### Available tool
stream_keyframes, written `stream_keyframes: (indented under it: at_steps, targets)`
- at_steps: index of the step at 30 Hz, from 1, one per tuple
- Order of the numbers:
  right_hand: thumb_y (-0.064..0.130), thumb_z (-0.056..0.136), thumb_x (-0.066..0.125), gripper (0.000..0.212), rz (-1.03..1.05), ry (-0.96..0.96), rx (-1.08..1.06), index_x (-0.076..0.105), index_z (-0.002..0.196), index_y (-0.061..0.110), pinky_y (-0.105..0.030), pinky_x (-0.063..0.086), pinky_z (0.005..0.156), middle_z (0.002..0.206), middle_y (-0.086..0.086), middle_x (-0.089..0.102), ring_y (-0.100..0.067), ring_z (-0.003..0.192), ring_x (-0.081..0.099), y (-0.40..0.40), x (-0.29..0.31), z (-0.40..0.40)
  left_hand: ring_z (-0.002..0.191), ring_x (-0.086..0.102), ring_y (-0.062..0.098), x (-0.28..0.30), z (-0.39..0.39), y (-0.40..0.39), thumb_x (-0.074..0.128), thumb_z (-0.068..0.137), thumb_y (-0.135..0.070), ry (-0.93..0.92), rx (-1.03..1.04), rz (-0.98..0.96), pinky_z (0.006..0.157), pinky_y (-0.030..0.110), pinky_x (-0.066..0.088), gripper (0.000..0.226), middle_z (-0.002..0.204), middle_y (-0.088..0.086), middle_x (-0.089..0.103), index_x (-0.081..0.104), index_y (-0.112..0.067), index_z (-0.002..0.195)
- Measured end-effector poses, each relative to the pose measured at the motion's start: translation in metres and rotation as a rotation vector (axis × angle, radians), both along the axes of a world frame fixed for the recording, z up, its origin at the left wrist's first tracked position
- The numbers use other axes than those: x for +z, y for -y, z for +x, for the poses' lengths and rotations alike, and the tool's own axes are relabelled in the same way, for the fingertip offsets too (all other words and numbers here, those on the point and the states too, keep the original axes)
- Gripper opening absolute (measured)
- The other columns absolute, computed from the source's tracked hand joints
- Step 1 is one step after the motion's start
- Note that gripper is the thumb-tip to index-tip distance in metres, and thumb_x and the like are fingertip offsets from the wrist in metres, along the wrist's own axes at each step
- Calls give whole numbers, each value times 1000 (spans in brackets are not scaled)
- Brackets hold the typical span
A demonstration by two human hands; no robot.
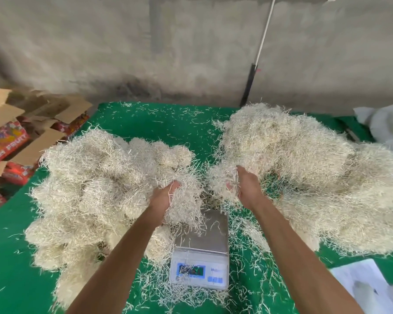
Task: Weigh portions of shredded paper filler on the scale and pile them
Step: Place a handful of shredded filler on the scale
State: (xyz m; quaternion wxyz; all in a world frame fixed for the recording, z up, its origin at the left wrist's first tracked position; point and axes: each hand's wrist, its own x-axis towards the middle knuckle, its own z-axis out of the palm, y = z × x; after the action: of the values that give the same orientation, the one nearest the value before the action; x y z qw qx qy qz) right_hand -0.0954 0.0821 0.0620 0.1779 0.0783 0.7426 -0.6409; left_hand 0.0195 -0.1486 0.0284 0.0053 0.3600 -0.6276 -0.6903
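A small white digital scale [201,254] with a steel platter stands on the green cloth in front of me, a few loose strands lying on it. My left hand [166,196] grips a clump of pale shredded paper [184,200] just above the scale's far left corner. My right hand [245,184] holds another clump [222,184] pulled from the big loose heap [304,168] on the right. On the left lies a pile of rounded portions [95,189].
The green cloth [159,123] is strewn with loose strands. Flattened cardboard and red fruit cartons [16,143] lie at the far left. A white sheet [368,288] sits at the near right, white fabric [381,123] at the far right. A concrete wall stands behind.
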Motion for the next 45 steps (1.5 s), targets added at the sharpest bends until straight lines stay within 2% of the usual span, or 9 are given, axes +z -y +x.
stream_keyframes:
  at_steps: [4,9,11,14,19,22,26,29,45]
  targets:
    - [32,106,55,58,57,45,17,41,153,2,-23,44,44,96,-17,61,-6,44,38,-21,-1,-26,141,35,47,-13,-18,-3,66,90,-54,68,143,14,116,57,29,88,156,28,33,34,2,151]
    - [35,107,50,57,-453,62,-183,33,159,19,-48,52,104,147,-9,46,-32,129,54,-63,-2,-69,135,42,42,-26,-27,-14,68,90,-48,99,146,63,112,55,31,81,150,25,42,38,-2,149]
    - [48,105,51,69,-80,24,-143,29,159,11,-56,49,106,154,-14,41,-38,134,50,-65,-13,-70,111,56,37,-25,-32,-22,67,90,-48,113,130,28,93,48,47,77,126,20,58,42,-1,146]
    - [41,103,58,65,659,-143,32,39,149,-1,-43,53,97,144,-20,52,-30,116,60,-64,-46,-58,91,57,30,-18,-39,-34,66,90,-50,150,81,17,78,38,48,64,111,17,58,54,-2,130]
    - [26,103,55,40,645,-230,228,46,65,19,-29,50,64,58,3,44,-12,49,38,-53,-76,-25,114,61,29,-19,-31,-56,47,93,-71,130,-158,-24,89,42,52,64,115,3,58,59,-19,128]
    - [24,103,53,37,639,-239,241,47,67,17,-24,43,59,57,3,43,-13,49,38,-50,-81,-2,58,50,12,-26,-8,-58,35,78,-85,195,-346,-319,70,36,54,68,61,-8,48,59,-22,86]
    - [31,104,52,37,665,-253,259,50,70,17,-23,43,60,61,5,50,-12,53,46,-46,-84,13,110,63,33,-47,23,-37,43,95,-70,308,-470,-545,101,51,51,82,119,23,65,51,0,137]
    - [28,105,51,42,642,-259,256,49,65,18,-21,42,57,58,4,49,-10,50,46,-38,-86,26,60,63,22,-51,42,-24,41,97,-66,279,-491,-606,79,49,62,64,68,7,65,65,-10,78]
    - [27,105,44,26,775,-319,350,57,86,17,-33,57,63,71,0,64,-20,65,66,-13,-99,92,54,64,5,-68,90,-5,54,101,-44,-90,-244,-344,50,23,55,31,80,8,70,68,-17,94]
